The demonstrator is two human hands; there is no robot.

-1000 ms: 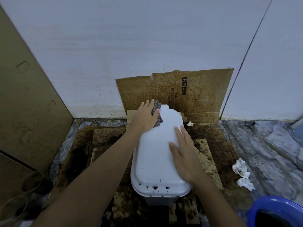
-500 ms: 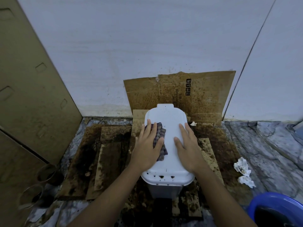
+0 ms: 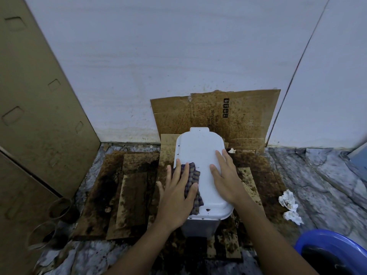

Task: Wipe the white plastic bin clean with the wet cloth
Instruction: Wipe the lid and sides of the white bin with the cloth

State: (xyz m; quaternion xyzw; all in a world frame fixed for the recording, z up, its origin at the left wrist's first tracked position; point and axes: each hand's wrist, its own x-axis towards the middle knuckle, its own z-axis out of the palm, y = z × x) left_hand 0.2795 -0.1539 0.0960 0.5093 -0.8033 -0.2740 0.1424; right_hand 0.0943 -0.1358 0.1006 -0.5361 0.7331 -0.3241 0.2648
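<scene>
The white plastic bin (image 3: 200,151) stands on stained cardboard against the wall, its lid closed, with a few dark specks at the lid's near edge. A dark checked cloth (image 3: 193,176) lies on the left near part of the lid. My left hand (image 3: 176,195) presses flat on the cloth, fingers spread, and covers most of it. Resting flat on the lid's right side is my right hand (image 3: 226,179), holding nothing.
Stained cardboard sheets (image 3: 131,187) cover the floor, and one piece (image 3: 238,114) leans on the wall behind the bin. Crumpled white tissues (image 3: 289,203) lie at the right. A blue basin (image 3: 333,253) sits at the lower right. A tall cardboard panel (image 3: 35,108) and glass jars (image 3: 59,209) stand at the left.
My left hand has drawn the cloth from the lid's far left corner toward the near left edge. My right hand stays flat on the lid's right side.
</scene>
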